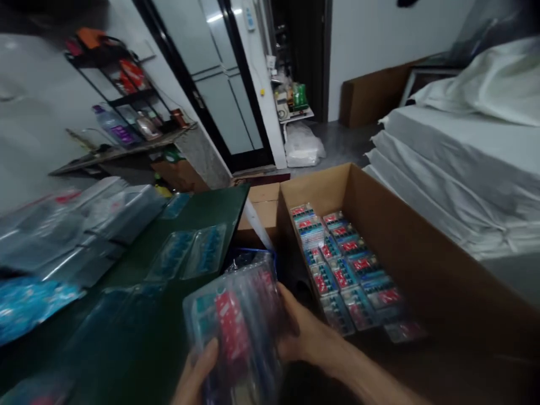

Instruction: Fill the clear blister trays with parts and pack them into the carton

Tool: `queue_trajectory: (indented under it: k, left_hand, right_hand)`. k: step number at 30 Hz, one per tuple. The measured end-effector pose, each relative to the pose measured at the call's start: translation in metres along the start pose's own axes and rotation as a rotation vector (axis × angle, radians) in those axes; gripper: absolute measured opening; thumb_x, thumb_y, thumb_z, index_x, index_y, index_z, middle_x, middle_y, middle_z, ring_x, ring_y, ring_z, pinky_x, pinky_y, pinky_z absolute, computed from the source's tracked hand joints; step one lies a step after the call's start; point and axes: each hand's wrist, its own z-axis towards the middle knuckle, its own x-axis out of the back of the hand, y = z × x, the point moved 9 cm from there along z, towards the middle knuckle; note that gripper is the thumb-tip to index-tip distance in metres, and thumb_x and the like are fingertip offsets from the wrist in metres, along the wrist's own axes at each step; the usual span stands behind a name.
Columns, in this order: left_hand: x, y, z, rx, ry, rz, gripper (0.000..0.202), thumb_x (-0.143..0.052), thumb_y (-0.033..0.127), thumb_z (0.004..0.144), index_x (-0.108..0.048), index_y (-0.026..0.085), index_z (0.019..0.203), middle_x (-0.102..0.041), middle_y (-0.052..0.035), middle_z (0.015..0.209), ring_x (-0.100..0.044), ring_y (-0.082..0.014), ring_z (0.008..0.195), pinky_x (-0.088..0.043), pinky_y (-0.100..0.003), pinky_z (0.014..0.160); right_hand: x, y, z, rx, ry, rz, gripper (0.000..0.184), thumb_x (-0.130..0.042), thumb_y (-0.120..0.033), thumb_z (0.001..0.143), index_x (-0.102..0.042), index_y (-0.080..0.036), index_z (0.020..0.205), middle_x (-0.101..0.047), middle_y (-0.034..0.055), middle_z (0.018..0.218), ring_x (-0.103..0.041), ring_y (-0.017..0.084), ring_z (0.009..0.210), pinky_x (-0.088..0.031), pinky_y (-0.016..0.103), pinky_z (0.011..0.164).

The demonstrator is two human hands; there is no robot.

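Observation:
Between my two hands is a stack of clear blister packs (233,326) with red and teal inside, tilted and blurred by motion. My left hand (197,371) is closed on its lower left side, thumb showing on the front. My right hand (301,326) grips the stack's right side, fingers partly hidden behind it. To the right stands a large open cardboard box (405,225), with rows of similar red and blue packs (340,273) inside. At my left is a dark green table (169,304), where clear packs with teal pieces (205,251) lie flat.
Clear plastic trays (105,225) are piled on the table's left, by a blue bag (36,304). A blue-rimmed bin (248,251) sits between table and box. White-covered stacks (459,169) stand right of the box. Beyond are a glass door (223,84) and a shelf rack (109,67).

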Motion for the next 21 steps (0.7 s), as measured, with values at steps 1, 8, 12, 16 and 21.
queue_trajectory:
  k: [1, 8, 12, 16, 21]
  left_hand:
    - [-0.015, 0.001, 0.007, -0.001, -0.004, 0.046, 0.071, -0.076, 0.039, 0.058, -0.051, 0.021, 0.122, -0.071, -0.0094, 0.088, -0.065, -0.0358, 0.085, -0.054, -0.047, 0.070]
    - [-0.129, 0.015, 0.048, -0.126, -0.172, 0.344, 0.059, -0.082, 0.033, 0.050, -0.058, 0.018, 0.103, -0.070, -0.0053, 0.082, -0.066, -0.0274, 0.081, -0.055, -0.033, 0.065]
    - [-0.220, 0.009, 0.057, -0.137, -0.504, 0.444, 0.045, -0.078, 0.036, 0.058, -0.062, 0.016, 0.095, -0.070, -0.0055, 0.078, -0.066, -0.0229, 0.069, -0.054, -0.031, 0.060]
    - [-0.313, -0.005, 0.071, -0.148, -0.794, 0.634, 0.043, -0.075, 0.037, 0.064, -0.061, 0.017, 0.099, -0.069, -0.0068, 0.087, -0.065, -0.0198, 0.071, -0.053, -0.032, 0.066]
    - [-0.401, -0.046, 0.092, -0.149, -1.038, 0.968, 0.046, -0.072, 0.042, 0.066, -0.061, 0.014, 0.102, -0.067, -0.0113, 0.098, -0.064, -0.0212, 0.079, -0.052, -0.033, 0.070]
  right_hand:
    - [0.013, -0.007, -0.001, 0.024, 0.028, -0.009, 0.108, -0.082, -0.030, 0.053, -0.018, -0.025, 0.140, -0.045, 0.0076, 0.133, -0.045, 0.025, 0.118, -0.035, 0.041, 0.099]
    - [0.099, -0.051, -0.017, 0.099, 0.201, -0.049, 0.097, -0.081, -0.024, 0.055, -0.029, -0.025, 0.137, -0.053, 0.0056, 0.126, -0.048, 0.025, 0.116, -0.037, 0.043, 0.099]
    - [0.147, -0.076, -0.031, 0.241, 0.282, 0.023, 0.084, -0.079, -0.023, 0.059, -0.038, -0.026, 0.132, -0.050, 0.0045, 0.130, -0.046, 0.025, 0.119, -0.033, 0.043, 0.102]
    - [0.208, -0.084, -0.037, 0.421, 0.436, 0.247, 0.065, -0.072, -0.036, 0.069, -0.044, -0.027, 0.127, -0.051, 0.0033, 0.130, -0.045, 0.023, 0.120, -0.031, 0.042, 0.103]
    - [0.300, -0.045, -0.018, 0.302, 0.587, 0.635, 0.057, -0.047, -0.065, 0.076, -0.057, -0.021, 0.111, -0.067, 0.0079, 0.103, -0.056, 0.026, 0.106, -0.038, 0.047, 0.094]
